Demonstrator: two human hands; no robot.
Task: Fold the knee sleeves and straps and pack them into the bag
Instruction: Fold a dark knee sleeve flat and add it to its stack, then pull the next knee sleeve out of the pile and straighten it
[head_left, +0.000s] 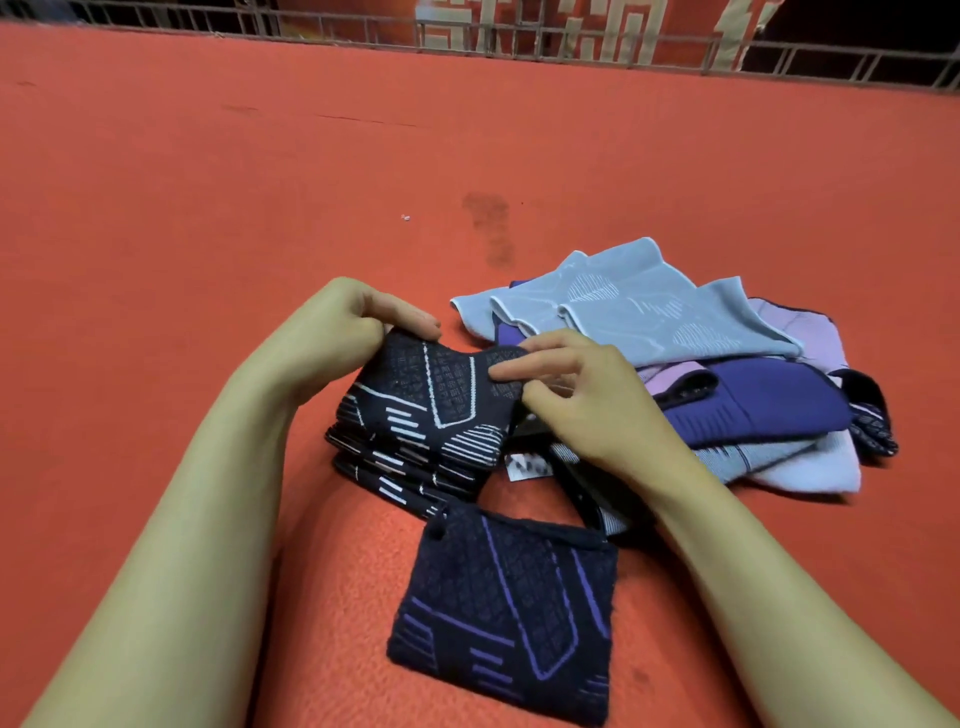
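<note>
The left hand (358, 317) is pinching the far corner of a dark sleeve (431, 395) with white lines. The right hand (566, 395) is pinching its other far corner. This sleeve is lying on a small stack in the middle of the red mat (208, 208). At 6 o'clock a purple-lined sleeve (509, 608) is lying flat. At 3 o'clock a pile (727, 364) of grey and purple sleeves is waiting.
</note>
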